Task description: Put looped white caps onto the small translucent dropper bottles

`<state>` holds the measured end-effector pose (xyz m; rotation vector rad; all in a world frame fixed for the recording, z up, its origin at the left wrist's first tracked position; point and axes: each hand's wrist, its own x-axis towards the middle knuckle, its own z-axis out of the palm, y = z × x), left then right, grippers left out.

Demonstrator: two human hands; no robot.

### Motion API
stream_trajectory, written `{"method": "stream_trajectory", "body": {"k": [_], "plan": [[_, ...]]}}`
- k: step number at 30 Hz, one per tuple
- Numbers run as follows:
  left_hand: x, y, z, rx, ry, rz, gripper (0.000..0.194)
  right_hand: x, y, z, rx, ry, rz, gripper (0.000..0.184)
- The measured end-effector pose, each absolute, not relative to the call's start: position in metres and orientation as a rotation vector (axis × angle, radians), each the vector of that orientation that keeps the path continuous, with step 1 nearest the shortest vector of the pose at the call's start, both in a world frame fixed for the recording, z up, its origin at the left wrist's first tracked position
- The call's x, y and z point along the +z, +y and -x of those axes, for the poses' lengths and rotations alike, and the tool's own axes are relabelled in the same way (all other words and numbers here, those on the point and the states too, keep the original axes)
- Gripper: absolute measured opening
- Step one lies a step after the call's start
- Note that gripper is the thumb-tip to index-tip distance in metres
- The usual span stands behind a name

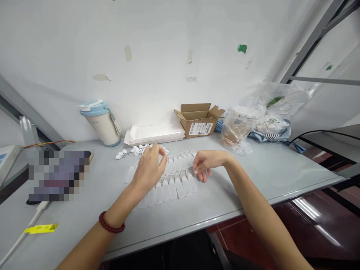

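Two rows of small translucent white plastic squeeze bottles (172, 189) with thin curved tips lie on the grey table. My left hand (149, 165) is over the left part of the rows, fingers curled and thumb close to the index finger. Anything in that grasp is hidden. Just beyond it is a loose group of small white caps (137, 151). At the right end of the rows is my right hand (203, 165), bent down at the wrist. Its thumb and index finger are pressed together, the other fingers loosely bent; I cannot make out anything between them.
Behind the bottles stand a stack of flat white boxes (157, 132) and an open cardboard box (201, 125). A blue-lidded tumbler (101, 123) is at back left, a blurred phone-like object (60, 176) with a cable at left. Plastic bags (239, 127) lie at back right.
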<state>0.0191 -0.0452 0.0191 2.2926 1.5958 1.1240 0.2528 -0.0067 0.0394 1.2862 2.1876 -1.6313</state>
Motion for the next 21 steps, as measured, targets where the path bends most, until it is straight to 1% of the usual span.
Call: {"method": "stream_trajectory", "body": {"k": [4,9,11,15,16,18,21], "plan": [[0.024,-0.029,0.005,1.167,1.728,-2.270,0.004,0.041,-0.004,-0.258,-1.658,2.314,-1.410,0.022],[0.024,-0.013,0.030,0.980,1.840,-2.191,0.009,0.038,0.003,-0.262,-1.605,2.539,-1.674,0.021],[0.023,-0.006,0.036,0.900,1.823,-2.162,0.012,0.035,0.006,-0.263,-1.458,2.627,-1.835,0.018],[0.025,0.008,0.031,0.731,1.758,-2.220,0.019,0.030,0.013,-0.265,-0.780,2.650,-2.183,0.018],[0.027,0.012,0.026,0.667,1.726,-2.263,0.021,0.028,0.015,-0.267,-0.656,2.630,-2.230,0.019],[0.030,0.021,0.014,0.510,1.656,-2.353,0.026,0.026,0.018,-0.269,-0.541,2.601,-2.280,0.018],[0.030,0.033,-0.007,0.390,1.615,-2.423,0.027,0.024,0.021,-0.271,-0.502,2.591,-2.285,0.015]]}}
